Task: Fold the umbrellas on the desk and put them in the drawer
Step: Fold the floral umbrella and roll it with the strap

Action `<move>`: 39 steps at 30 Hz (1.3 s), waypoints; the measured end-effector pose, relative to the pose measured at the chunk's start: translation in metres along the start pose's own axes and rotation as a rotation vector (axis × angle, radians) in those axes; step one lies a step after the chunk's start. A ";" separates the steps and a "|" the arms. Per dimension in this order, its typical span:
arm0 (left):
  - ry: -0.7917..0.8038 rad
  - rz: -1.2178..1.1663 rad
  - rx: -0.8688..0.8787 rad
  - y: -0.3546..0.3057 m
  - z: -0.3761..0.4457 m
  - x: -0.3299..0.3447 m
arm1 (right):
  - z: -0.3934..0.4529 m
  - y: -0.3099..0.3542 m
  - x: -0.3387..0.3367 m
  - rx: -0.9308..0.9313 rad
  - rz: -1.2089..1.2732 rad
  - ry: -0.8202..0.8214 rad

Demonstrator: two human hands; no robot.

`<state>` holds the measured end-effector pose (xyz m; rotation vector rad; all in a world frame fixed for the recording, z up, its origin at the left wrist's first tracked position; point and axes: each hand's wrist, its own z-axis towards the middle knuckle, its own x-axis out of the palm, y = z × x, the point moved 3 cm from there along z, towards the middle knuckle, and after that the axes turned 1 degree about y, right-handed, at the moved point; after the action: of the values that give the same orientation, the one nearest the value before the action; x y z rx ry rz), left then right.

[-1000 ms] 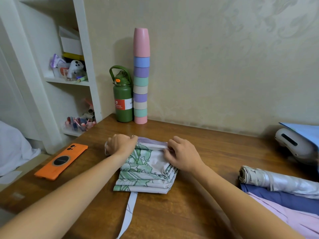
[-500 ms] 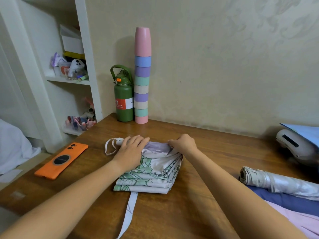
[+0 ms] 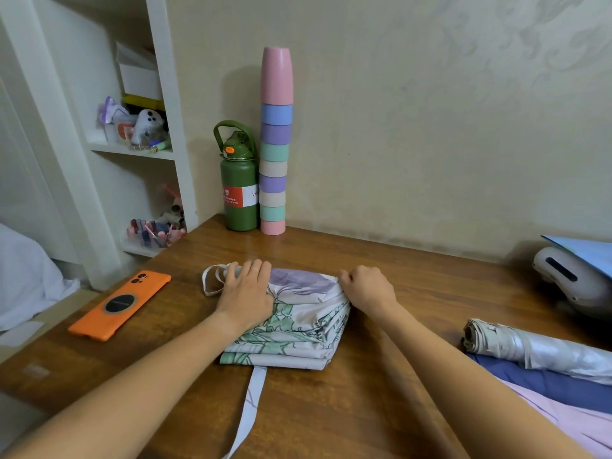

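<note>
Wooden desk (image 3: pixel 331 409) carries the floral umbrella (image 3: pixel 291 326), centre. Since a second ago my left hand (image 3: pixel 246 293) has flattened, fingers straight, pressing its canopy; my right hand (image 3: pixel 366 288) now pinches the far corner. I judge the pleats nearly gathered, strap (image 3: pixel 251 405) unwrapped.

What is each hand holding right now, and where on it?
The right hand pinches the floral umbrella canopy at its far right corner. The left hand presses flat on its left side, gripping nothing.
</note>
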<state>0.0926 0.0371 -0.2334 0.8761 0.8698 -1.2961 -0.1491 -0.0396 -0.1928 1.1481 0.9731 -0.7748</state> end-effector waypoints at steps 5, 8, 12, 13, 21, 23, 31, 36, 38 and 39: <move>0.008 -0.028 -0.017 0.000 -0.002 0.003 | -0.003 0.011 -0.012 -0.137 0.036 -0.254; -0.002 -0.064 -0.054 0.001 -0.004 0.005 | -0.008 0.026 -0.006 -0.432 0.052 -0.119; -0.046 -0.110 -0.088 0.002 -0.007 0.000 | -0.015 0.023 0.019 -0.558 -0.073 0.155; -0.081 -0.132 -0.070 0.002 -0.008 -0.003 | -0.016 0.019 0.020 -0.567 -0.054 0.103; 0.009 -0.172 0.398 -0.017 -0.013 -0.021 | -0.031 0.002 0.015 -0.837 -0.002 -0.162; 0.007 -0.161 0.397 -0.017 -0.011 -0.019 | -0.035 0.003 0.011 -0.847 -0.025 -0.323; -0.124 -0.165 0.302 -0.012 -0.012 -0.016 | -0.046 0.019 0.019 -1.008 0.022 -0.276; -0.192 -0.148 0.322 -0.016 -0.014 -0.023 | -0.043 0.020 0.020 -0.958 0.026 -0.107; -0.196 -0.133 0.369 -0.018 -0.015 -0.025 | -0.041 0.022 0.017 -0.931 0.037 -0.043; -0.198 -0.149 0.390 -0.018 -0.015 -0.024 | -0.040 0.022 0.016 -0.922 0.047 -0.013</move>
<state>0.0722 0.0593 -0.2188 0.9768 0.5408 -1.6874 -0.1320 0.0047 -0.2035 0.3553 1.1081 -0.2195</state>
